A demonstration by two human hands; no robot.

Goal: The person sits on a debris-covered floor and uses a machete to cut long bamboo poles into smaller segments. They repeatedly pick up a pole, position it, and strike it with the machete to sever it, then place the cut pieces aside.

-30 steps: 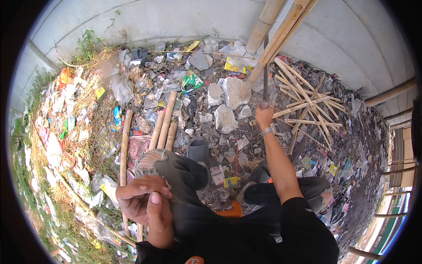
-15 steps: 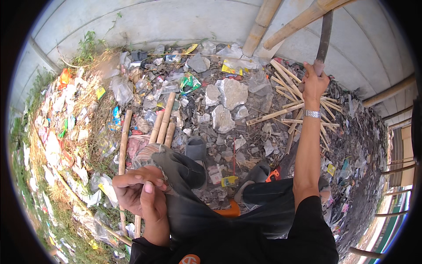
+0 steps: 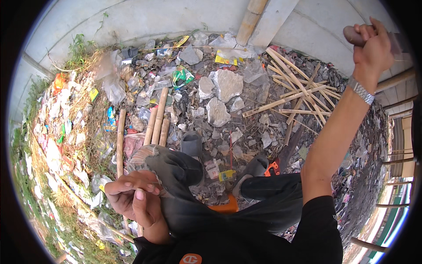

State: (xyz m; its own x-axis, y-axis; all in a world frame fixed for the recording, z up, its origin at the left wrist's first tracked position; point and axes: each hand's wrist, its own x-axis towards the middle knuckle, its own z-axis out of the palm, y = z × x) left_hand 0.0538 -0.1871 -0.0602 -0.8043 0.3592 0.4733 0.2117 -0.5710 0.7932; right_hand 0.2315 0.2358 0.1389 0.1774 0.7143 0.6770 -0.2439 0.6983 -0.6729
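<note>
My right hand point(image 3: 372, 46) is raised at the upper right, its fingers wrapped round the brown handle of a long-bladed knife point(image 3: 354, 36). The blade is smeared by motion and runs toward the dark rim behind the hand. My left hand point(image 3: 138, 198) is by my left knee, fingers curled and thumb pressed against them. Whatever may be in that pinch is hidden. Below and left of the raised hand lies a loose pile of split bamboo sticks point(image 3: 303, 90). Several cut bamboo lengths point(image 3: 157, 116) lie beyond my left knee.
A pale panel wall point(image 3: 154, 20) with a bamboo post point(image 3: 251, 22) stands ahead. Broken concrete chunks point(image 3: 228, 86) and scattered plastic litter cover the ground. An orange-handled saw point(image 3: 272, 168) lies by my right slipper point(image 3: 256, 166). Something orange point(image 3: 225, 204) shows beneath my legs.
My right hand has swung up and to the right with the knife, away from the stick pile. The slanting bamboo pole at the top is out of view. My left hand keeps its pose.
</note>
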